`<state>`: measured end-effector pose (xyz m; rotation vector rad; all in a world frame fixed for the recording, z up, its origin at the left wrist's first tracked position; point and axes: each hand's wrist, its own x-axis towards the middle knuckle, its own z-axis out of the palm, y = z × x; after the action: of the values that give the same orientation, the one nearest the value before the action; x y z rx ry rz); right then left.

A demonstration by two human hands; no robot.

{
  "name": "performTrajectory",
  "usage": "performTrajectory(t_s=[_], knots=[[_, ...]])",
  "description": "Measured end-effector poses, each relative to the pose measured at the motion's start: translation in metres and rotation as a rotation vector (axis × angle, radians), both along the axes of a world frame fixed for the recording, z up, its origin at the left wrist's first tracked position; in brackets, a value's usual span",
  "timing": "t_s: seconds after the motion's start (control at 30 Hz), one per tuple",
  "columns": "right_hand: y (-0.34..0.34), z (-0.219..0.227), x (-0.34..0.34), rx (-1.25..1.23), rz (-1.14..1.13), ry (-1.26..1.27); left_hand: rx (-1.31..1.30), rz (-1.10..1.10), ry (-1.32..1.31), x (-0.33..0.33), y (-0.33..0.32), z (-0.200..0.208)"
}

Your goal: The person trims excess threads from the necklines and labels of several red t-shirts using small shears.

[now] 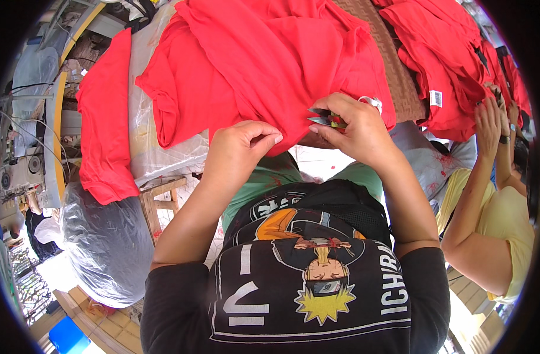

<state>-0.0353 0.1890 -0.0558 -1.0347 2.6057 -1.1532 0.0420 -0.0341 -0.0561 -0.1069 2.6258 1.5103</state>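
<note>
Red fabric [264,65], a garment by its look, is spread in folds over the work surface before me, its near edge hanging toward my lap. My right hand [361,130] is closed around thread snips [322,120], whose dark pointed blades face left over the cloth and stand apart. Something white [371,102] shows beside the knuckles of that hand. To the left, my left hand [237,147] pinches thumb and forefinger together at the fabric's near edge. What lies between those fingertips is too small to make out.
Another red piece [108,118] hangs over the left side. At right, a co-worker's hands [488,124] are at more red garments [441,59], one with a white label. A plastic-wrapped bundle [105,248] and a wooden stool [158,200] stand at left, near sewing machinery [28,168].
</note>
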Motion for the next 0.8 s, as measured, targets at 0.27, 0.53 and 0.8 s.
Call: performTrajectory(t_s=[0.27,0.53,0.8], knots=[[-0.001,-0.007,0.0,0.009,0.003,0.017,-0.199,-0.048,-0.027,0.001,0.007,-0.017],[0.003,-0.019,-0.005,0.047,-0.001,-0.019,-0.252,-0.07,-0.006,0.0,0.012,-0.022],[0.004,-0.016,-0.003,0.054,-0.005,-0.042,0.011,-0.043,-0.175,0.001,-0.002,-0.009]])
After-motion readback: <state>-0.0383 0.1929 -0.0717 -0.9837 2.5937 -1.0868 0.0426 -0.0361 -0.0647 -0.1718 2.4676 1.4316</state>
